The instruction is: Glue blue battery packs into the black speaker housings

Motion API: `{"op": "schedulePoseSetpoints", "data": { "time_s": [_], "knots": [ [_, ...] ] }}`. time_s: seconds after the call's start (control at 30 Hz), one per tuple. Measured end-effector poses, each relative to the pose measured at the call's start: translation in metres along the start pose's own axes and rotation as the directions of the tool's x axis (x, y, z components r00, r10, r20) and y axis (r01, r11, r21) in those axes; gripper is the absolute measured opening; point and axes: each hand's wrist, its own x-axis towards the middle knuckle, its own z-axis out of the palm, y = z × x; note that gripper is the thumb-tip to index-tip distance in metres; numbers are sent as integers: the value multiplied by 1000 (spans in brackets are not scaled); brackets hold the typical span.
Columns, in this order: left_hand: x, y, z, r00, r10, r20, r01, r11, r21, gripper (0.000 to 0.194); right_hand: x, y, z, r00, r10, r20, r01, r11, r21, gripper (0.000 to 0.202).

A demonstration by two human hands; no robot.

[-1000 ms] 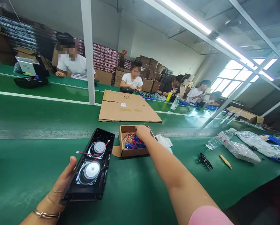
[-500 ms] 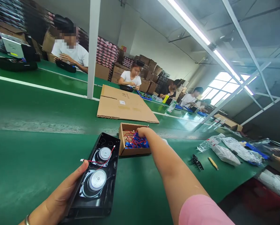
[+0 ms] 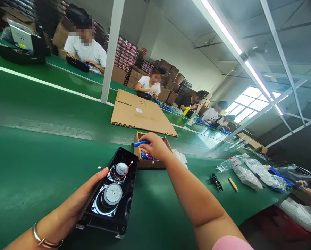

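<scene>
My left hand [image 3: 93, 182] grips the left side of a black speaker housing [image 3: 128, 194], which is tilted above the green table. Two round speaker drivers [image 3: 113, 194] sit in the housing, and a thin red and black wire [image 3: 126, 172] with white plugs lies across them. Over a small cardboard box [image 3: 152, 165], my right hand [image 3: 155, 146] pinches a blue cylindrical battery [image 3: 141, 143] between thumb and fingers. More blue batteries with red wires [image 3: 147, 157] lie inside the box, partly hidden by that hand.
A flattened cardboard sheet [image 3: 142, 113] lies beyond the box. To the right are a black hair clip [image 3: 216, 182], a yellow-handled tool [image 3: 233, 185], a plastic bottle [image 3: 230, 162] and plastic bags [image 3: 248, 177]. A white post [image 3: 112, 52] rises from the table. Several co-workers sit along the far side.
My right hand has come up out of the cardboard box, now with a blue battery in its fingers. The speaker housing in my left hand has tipped, showing its near end.
</scene>
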Motion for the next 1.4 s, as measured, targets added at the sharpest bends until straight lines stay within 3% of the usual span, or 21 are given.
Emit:
{"op": "schedulePoseSetpoints", "data": {
  "time_s": [0.1,0.17,0.4,0.53,0.7,0.93,1.4],
  "knots": [
    [0,1,2,998,58,-5,-58,998,-14,53,-9,-32,8,951,-310,0,309,947,89,22],
    [1,1,3,997,71,-17,-72,997,-17,52,-10,-40,16,926,-377,17,375,924,69,24],
    [2,1,3,996,86,37,-85,996,-40,51,8,-34,35,916,-395,77,390,918,75,17],
    [0,2,4,997,75,31,-74,997,-27,50,15,-34,35,900,-418,124,408,907,102,26],
    [-2,1,3,998,52,45,-49,997,-57,49,25,-32,37,928,-342,147,322,936,143,26],
    [0,4,5,991,131,-15,-131,991,-35,39,29,-23,48,906,-418,71,392,889,237,21],
    [3,2,0,997,73,-33,-74,997,-30,49,33,-27,67,915,-400,47,383,900,209,21]
  ]
}}
